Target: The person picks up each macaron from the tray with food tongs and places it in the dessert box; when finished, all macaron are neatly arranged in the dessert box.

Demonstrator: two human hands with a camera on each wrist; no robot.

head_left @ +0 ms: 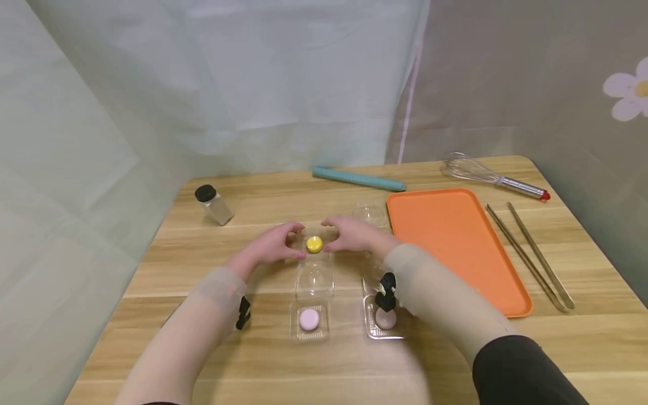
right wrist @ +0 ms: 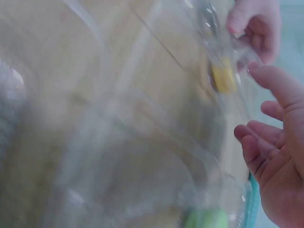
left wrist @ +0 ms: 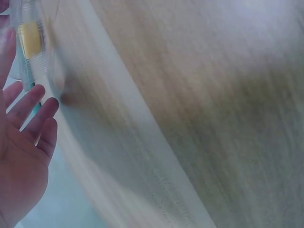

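Note:
A yellow round piece like a macaron (head_left: pixel 314 244) sits in a clear plastic box, its clear lid (head_left: pixel 315 279) folded open toward the person. To its left is my left hand (head_left: pixel 275 242), thumb and fingers spread around that side. My right hand (head_left: pixel 349 233) faces it from the right, fingers loosely curved, fingertips close to the box's edge. Neither hand grips anything. In the left wrist view, the fingers (left wrist: pixel 34 107) extend beside the box. A light green piece (right wrist: pixel 206 218) in clear plastic shows under the right hand in the right wrist view.
Nearer the person, two open clear boxes hold a pink piece (head_left: pixel 309 319) and a pinkish piece (head_left: pixel 386 319). An orange tray (head_left: pixel 455 242) lies right, with metal tongs (head_left: pixel 531 256) and a whisk (head_left: pixel 491 175) beyond. A teal rolling pin (head_left: pixel 358 179) and black-capped jar (head_left: pixel 215 206) stand farther back.

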